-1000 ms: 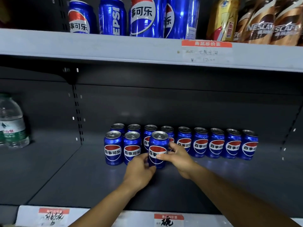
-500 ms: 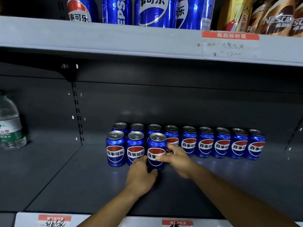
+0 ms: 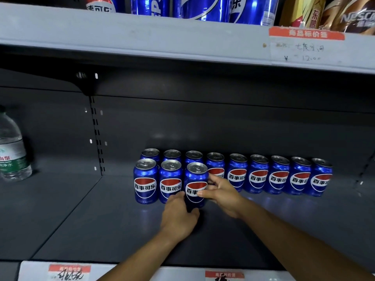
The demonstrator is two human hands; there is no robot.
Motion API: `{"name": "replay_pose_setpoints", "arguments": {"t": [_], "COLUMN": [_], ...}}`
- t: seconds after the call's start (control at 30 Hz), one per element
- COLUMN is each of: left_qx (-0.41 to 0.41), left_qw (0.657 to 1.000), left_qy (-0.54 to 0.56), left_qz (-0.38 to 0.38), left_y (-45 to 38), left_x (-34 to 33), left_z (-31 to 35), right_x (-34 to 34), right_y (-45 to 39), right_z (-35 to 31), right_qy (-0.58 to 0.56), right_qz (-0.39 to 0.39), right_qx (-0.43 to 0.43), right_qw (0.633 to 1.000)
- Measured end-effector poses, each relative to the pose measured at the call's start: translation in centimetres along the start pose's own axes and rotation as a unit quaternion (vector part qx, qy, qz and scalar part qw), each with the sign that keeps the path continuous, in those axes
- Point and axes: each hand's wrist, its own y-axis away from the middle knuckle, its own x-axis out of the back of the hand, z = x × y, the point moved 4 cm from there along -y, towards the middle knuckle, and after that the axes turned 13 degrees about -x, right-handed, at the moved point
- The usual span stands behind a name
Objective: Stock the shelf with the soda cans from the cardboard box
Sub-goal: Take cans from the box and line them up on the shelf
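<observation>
Both hands on third front-row can (image 3: pixel 196 184), standing on shelf (image 3: pixel 85 216): left hand (image 3: pixel 178 216) fingers curled round its base, right hand (image 3: pixel 220 191) pinching its side. I should snug it against neighbour can (image 3: pixel 170 180), label forward, upright, then let go gently

Twelve soda cans (image 3: pixel 279 180) (one bottle (image 3: pixel 12 151))

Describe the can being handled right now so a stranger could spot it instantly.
On the dark lower shelf, find the short front row of blue cans. It is the third can, rightmost there. Only it has the left hand and right hand gripping it.
</observation>
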Motion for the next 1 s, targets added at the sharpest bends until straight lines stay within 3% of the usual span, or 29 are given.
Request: {"name": "replay_pose_setpoints", "arguments": {"t": [0.43,1.0], "left_qx": [-0.038,-0.011], "left_qw": [0.999,1.0], "left_qy": [-0.005,-0.002], "left_qz": [0.008,-0.012], "left_y": [-0.3,0.1], "left_x": [-0.2,-0.6], "left_z": [1.0,1.6], "right_x": [0.0,-0.1], "right_y": [-0.8,-0.9], "right_z": [0.0,0.3], "right_qy": [0.021,0.025], "right_qz": [0.056,0.056], "right_qx": [0.012,-0.002], "right_qw": [0.998,0.998]}}
